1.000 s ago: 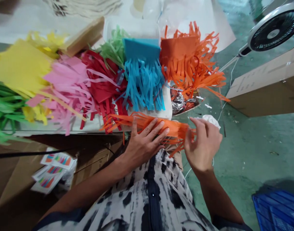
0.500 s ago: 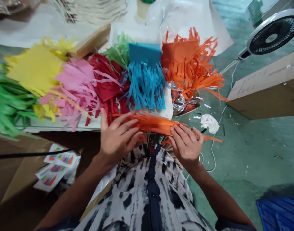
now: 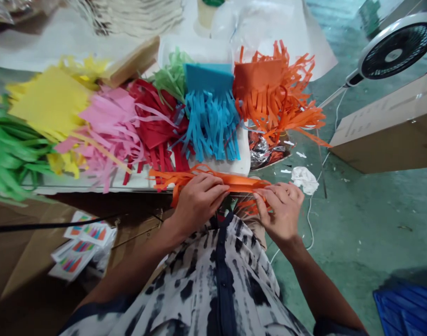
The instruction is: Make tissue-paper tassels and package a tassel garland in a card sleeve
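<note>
A fringed orange paper strip [image 3: 243,183] lies lengthwise along the table's front edge, its middle gathered into a narrow band. My left hand [image 3: 202,198] has its fingers closed on the left part of the band, with loose orange strands trailing out beyond it to the left. At the band's right end, my right hand [image 3: 280,205] pinches the paper between thumb and fingers. Behind them lie a blue fringed piece [image 3: 211,112] and a pile of orange fringed pieces [image 3: 262,81]. Red fringe [image 3: 157,126] is left of the blue.
Pink [image 3: 111,112], yellow [image 3: 48,100] and green fringe [image 3: 10,149] cover the table's left side. A box with foil scraps [image 3: 264,149] stands below the orange pile. On the right are a fan [image 3: 397,53], a carton [image 3: 384,126] and a blue crate [image 3: 405,308].
My left hand has moved right and closed on the orange paper from a spread position. My right hand has shifted slightly right and now pinches the end. The orange band looks narrower.
</note>
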Tool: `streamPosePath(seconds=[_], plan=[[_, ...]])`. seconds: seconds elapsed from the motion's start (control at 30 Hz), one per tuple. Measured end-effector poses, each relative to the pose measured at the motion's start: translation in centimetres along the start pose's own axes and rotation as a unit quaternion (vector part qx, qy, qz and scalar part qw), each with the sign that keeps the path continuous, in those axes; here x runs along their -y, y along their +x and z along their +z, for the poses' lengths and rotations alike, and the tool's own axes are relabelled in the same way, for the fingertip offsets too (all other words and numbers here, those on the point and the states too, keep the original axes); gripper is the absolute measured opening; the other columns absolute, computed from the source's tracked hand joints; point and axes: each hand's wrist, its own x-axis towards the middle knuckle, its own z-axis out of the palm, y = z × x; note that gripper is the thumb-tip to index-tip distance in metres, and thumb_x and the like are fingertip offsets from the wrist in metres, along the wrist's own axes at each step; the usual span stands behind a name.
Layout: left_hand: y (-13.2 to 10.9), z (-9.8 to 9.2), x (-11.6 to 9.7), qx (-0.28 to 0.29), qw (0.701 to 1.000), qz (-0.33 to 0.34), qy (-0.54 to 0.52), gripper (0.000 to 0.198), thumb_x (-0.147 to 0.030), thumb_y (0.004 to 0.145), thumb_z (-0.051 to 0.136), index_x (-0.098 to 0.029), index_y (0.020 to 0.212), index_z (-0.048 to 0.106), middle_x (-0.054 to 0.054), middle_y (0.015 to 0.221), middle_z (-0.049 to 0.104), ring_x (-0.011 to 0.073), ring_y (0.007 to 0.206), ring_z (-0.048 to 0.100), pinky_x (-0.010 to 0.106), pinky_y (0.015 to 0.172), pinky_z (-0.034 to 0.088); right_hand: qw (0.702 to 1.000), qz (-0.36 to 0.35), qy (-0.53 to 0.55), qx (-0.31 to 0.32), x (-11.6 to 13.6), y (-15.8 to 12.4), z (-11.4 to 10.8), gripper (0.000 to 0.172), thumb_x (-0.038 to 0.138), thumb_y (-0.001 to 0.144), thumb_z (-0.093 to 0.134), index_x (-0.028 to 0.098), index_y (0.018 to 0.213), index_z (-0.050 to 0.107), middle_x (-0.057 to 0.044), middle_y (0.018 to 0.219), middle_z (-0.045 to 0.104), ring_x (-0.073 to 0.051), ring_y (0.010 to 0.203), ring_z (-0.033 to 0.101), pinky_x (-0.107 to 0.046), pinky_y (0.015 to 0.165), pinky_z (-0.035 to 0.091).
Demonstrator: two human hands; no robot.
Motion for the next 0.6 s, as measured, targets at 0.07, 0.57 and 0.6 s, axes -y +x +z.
streamPosePath(seconds=[0.07,0.57,0.6], plan=[[0.2,-0.8,0.3,0.032,0.998,-0.046,0.005,0.011,-0.027,0.102,0.066,-0.02,0.099,0.074,0.005,0.101,0.076,0.0219,0.098,0.064,0.039,0.091,0.05,0.999,0.025,-0.007,0.042,0.2,0.8,-0.4,0.018,0.034,0.103,0.06,0.024,0.097,0.073,-0.004,0.098,0.077,-0.027,0.105,0.061,-0.047,0.101,0.036],[2.5,-0.9,0.9,0.119,0.972,-0.094,0.178,0.023,-0.033,0.103,0.058,-0.02,0.084,0.063,0.007,0.087,0.068,0.0276,0.088,0.058,0.045,0.075,0.038,0.981,0.048,-0.126,0.142,1.3,3.7,-0.5,0.03,0.041,0.105,0.052,0.021,0.088,0.065,-0.007,0.089,0.072,-0.029,0.096,0.055,-0.045,0.089,0.031],[2.5,-0.9,0.9,0.115,0.972,-0.094,0.181,0.022,-0.033,0.102,0.059,-0.02,0.085,0.063,0.007,0.088,0.068,0.0278,0.088,0.059,0.045,0.076,0.039,0.98,0.048,-0.135,0.136,1.4,3.7,-0.5,0.03,0.041,0.104,0.052,0.021,0.088,0.065,-0.007,0.088,0.072,-0.029,0.096,0.056,-0.045,0.089,0.031]])
